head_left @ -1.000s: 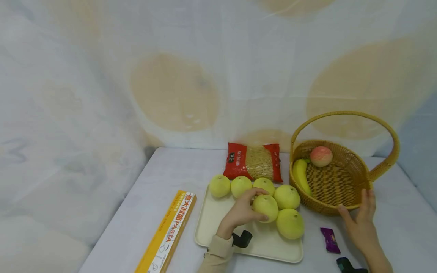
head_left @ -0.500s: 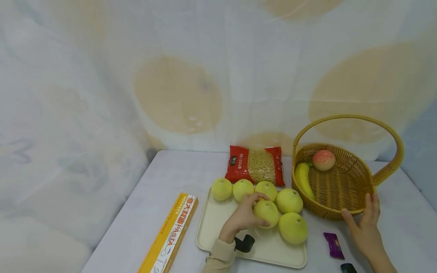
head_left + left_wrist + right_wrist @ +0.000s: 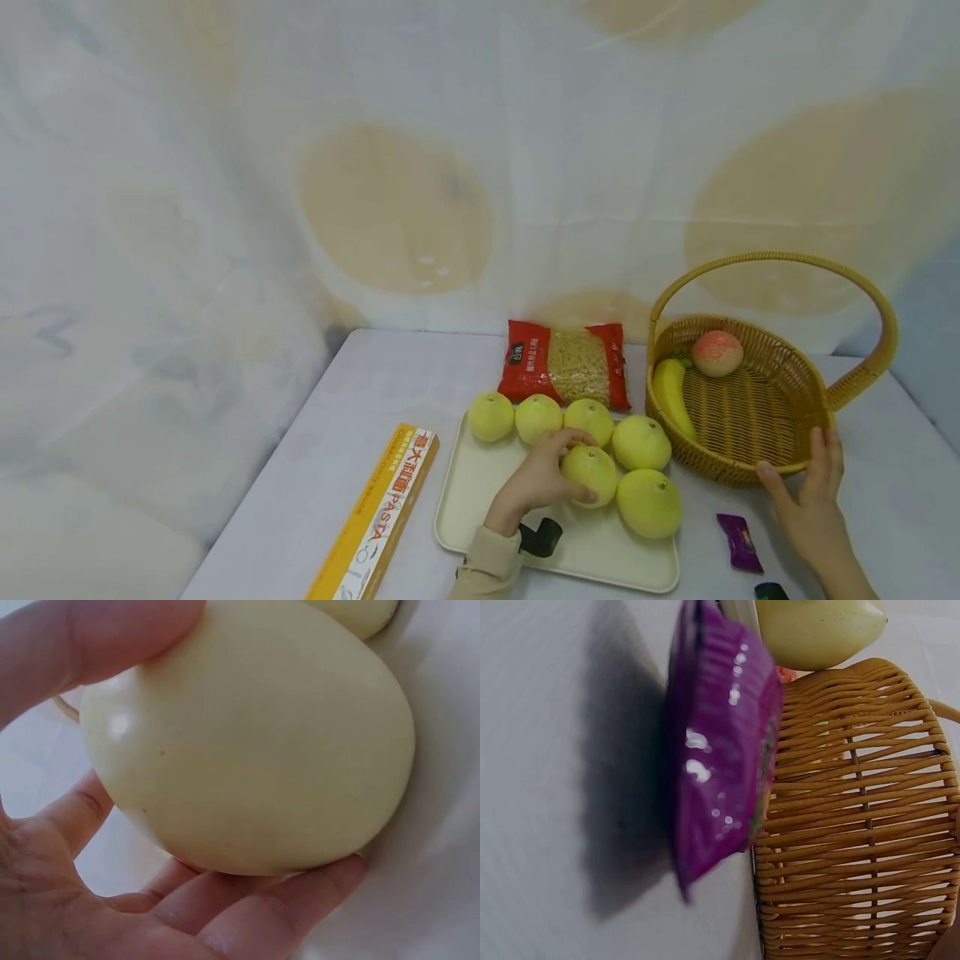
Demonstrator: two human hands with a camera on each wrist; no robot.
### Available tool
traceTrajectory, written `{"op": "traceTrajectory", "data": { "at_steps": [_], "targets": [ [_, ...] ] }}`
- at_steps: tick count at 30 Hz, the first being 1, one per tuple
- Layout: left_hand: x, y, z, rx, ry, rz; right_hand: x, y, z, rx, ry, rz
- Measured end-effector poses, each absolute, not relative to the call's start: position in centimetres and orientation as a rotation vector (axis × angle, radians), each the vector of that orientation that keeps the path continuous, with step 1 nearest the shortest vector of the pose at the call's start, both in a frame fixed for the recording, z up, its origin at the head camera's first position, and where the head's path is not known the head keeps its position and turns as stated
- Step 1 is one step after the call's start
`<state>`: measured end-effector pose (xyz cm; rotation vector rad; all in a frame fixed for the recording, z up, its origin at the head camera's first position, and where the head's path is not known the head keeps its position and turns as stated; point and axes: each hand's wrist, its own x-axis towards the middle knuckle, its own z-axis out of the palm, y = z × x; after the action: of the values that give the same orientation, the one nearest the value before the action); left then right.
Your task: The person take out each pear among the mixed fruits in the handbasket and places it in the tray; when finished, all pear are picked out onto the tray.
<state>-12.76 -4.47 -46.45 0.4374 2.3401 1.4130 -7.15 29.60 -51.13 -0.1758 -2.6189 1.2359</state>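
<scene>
My left hand (image 3: 536, 483) grips a pale yellow-green round fruit (image 3: 590, 476) over the cream tray (image 3: 480, 525). In the left wrist view the thumb lies over this fruit (image 3: 262, 742) and the fingers (image 3: 277, 907) curl beneath it. Several similar fruits sit around it, one (image 3: 649, 503) close on its right. My right hand (image 3: 813, 508) touches the near right side of the wicker basket (image 3: 738, 477), its thumb and fingers spread along the rim. A banana (image 3: 672, 398) and a peach (image 3: 717, 353) lie inside the basket.
A purple wrapped candy (image 3: 740, 543) lies between tray and right hand. Behind the tray is a red pasta bag (image 3: 566, 364). On the left lies a long yellow-and-white pasta box (image 3: 378, 517). The basket's tall handle (image 3: 776, 256) arches above it.
The view has shifted slightly, moving everything a little right and down in the picture. My left hand keeps its grip on the fruit, and my right hand stays at the basket.
</scene>
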Motion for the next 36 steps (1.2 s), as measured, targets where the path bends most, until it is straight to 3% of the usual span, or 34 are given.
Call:
{"op": "traceTrajectory", "data": {
  "at_steps": [24,31,36],
  "targets": [
    [-12.5,-4.8,-45.8,0.531,2.269,1.308,-7.0,29.6,-51.3,-0.140,-2.557,1.231],
    [-11.9,-5.6,-43.6,0.578,2.391,1.154,-7.1,30.0,-50.9,-0.151,-2.583,1.236],
    [-10.9,-6.8,-41.4,0.466,2.580,1.060,-7.0,30.0,-50.7,-0.180,-2.590,1.233]
  ]
}}
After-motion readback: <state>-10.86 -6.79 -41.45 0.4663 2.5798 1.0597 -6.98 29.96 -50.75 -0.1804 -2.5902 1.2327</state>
